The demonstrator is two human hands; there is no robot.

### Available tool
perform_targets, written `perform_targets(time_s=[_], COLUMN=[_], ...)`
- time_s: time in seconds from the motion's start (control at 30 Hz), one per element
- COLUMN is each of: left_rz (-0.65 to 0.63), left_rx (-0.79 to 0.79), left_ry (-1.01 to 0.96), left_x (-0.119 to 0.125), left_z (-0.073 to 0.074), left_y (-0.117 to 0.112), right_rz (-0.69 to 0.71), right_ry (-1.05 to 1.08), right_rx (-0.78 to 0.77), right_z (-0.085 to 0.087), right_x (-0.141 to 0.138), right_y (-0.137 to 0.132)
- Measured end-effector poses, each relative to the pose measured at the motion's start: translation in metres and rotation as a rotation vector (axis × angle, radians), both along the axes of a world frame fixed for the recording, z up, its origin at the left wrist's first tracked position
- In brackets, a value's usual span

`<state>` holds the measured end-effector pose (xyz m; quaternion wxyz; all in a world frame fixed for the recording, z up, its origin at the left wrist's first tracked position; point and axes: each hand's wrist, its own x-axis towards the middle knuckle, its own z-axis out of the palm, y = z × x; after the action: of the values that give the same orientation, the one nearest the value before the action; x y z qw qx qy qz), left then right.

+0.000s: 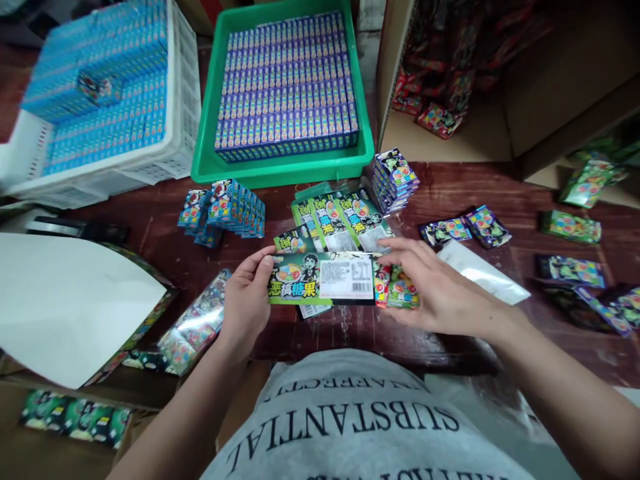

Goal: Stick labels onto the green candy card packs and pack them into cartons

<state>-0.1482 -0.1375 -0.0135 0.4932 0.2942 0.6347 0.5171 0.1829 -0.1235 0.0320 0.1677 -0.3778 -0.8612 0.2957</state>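
My left hand (246, 300) grips the left end of a flat green printed card (320, 279) with a barcode label, held level over the dark red table (450, 193). The fingers of my right hand (430, 287) close on the card's right end together with small colourful boxes (397, 288) tucked under it. Just beyond the card lies a fanned pile of similar green cards (340, 220). A stack of small purple boxes (395, 179) stands past my right hand, and a cluster of small blue boxes (225, 208) stands past my left.
A green tray (200, 160) of purple boxes and a white crate (180, 133) of blue boxes sit at the back. An open cardboard carton (450, 143) stands at back right. Finished packs (570, 227) are scattered right; wrapped packs (195, 327) and a white sheet (70, 307) lie left.
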Motion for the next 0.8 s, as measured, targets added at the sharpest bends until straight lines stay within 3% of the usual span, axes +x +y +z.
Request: perform_targets(time_s=[0.2, 0.3, 0.4, 0.47, 0.63, 0.73, 0.8], left_rz=[-0.12, -0.155, -0.052, -0.013, 0.0, 0.009, 0.027], left_rx=[-0.041, -0.023, 0.018, 0.024, 0.035, 0.024, 0.009], left_ry=[0.028, 0.071, 0.137, 0.193, 0.247, 0.21, 0.187], left_x=[0.013, 0.022, 0.016, 0.005, -0.01, -0.006, -0.003], left_z=[-0.007, -0.006, -0.006, -0.007, -0.007, -0.004, -0.001], left_y=[-0.015, -0.021, -0.021, -0.019, -0.015, -0.015, -0.016], right_rz=[0.047, 0.039, -0.142, -0.226, -0.26, -0.211, -0.248], right_ry=[0.254, 0.31, 0.265, 0.127, -0.315, -0.286, -0.074], right_rx=[0.051, 0.069, 0.184, 0.217, 0.113, 0.008, -0.052], right_z=[-0.032, -0.039, -0.035, -0.03, -0.024, -0.02, -0.015], right_x=[-0.027, -0.034, -0.024, -0.011, 0.003, 0.002, 0.001], right_y=[-0.008, -0.016, -0.027, -0.033, -0.034, -0.029, -0.029])
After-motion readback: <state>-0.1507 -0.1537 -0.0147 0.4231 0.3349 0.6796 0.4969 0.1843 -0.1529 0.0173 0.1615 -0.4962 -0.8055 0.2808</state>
